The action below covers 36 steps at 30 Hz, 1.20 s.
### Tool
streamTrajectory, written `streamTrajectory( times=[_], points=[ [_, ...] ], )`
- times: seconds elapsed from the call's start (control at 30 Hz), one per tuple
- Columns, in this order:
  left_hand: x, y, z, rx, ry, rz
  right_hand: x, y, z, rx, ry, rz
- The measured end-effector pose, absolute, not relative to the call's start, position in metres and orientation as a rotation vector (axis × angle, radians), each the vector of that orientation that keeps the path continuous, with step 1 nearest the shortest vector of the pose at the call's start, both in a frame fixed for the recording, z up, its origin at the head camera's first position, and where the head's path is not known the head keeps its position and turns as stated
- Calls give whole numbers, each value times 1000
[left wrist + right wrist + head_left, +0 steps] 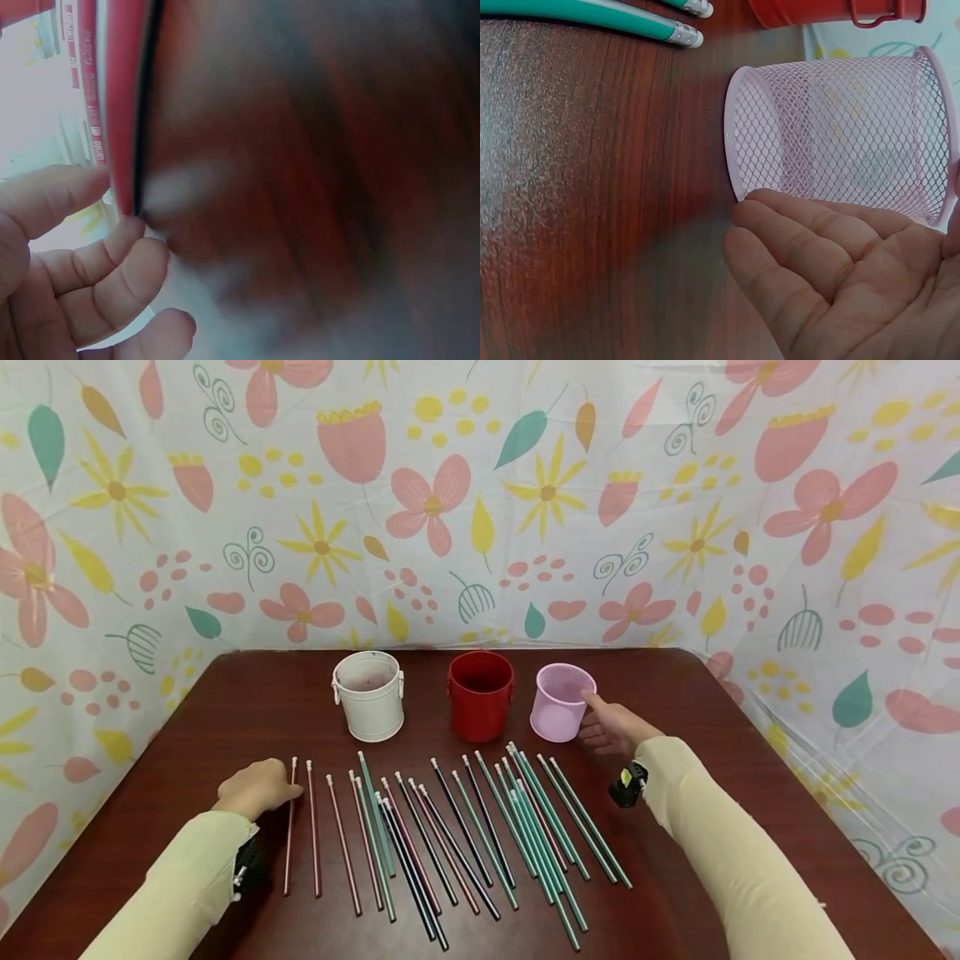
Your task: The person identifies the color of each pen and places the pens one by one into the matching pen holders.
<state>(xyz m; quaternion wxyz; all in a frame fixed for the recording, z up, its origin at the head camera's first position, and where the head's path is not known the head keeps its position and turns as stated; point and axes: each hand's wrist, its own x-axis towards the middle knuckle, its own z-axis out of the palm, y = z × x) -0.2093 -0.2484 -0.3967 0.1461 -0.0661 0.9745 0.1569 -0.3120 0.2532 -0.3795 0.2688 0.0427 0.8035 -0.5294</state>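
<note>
At the left end of a row of pencils, my left hand (255, 788) pinches the outermost red pencil (289, 843) near its eraser end. The left wrist view shows this red pencil (126, 97) between thumb and index finger, the other fingers loosely bent. My right hand (611, 727) is at the right side of a pink mesh cup (558, 714), its thumb right at the rim. In the right wrist view, straight fingers (802, 247) lie along the wall of the upright mesh cup (840, 135), palm facing the camera.
A white bucket (373, 710) and a red bucket (480, 706) stand left of the mesh cup. Several red, black and green pencils (592, 827) lie across the brown table (255, 710), some crossing. A flower-patterned cloth (480, 527) hangs behind the table.
</note>
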Motion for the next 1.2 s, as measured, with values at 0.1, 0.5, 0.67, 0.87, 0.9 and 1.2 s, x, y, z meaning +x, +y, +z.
streamTrajectory(
  times=[0.1,0.5,0.67,0.87,0.9,1.2],
  points=[
    [-209,-250,-398,-193,2799,469,-312,252,-381,121,2156,-1440],
    [-208,-248,-397,-191,2811,536,-313,256,-380,110,2156,-1425],
    [-209,-245,-389,-233,2825,610,-312,255,-382,111,2138,-1459],
    [-212,-240,-374,-137,2959,789,-311,256,-387,116,2122,-1499],
    [-212,-239,-371,-118,2977,834,-311,255,-388,114,2120,-1506],
    [-205,-222,-336,-50,3130,1149,-310,250,-388,104,2149,-1519]
  ],
)
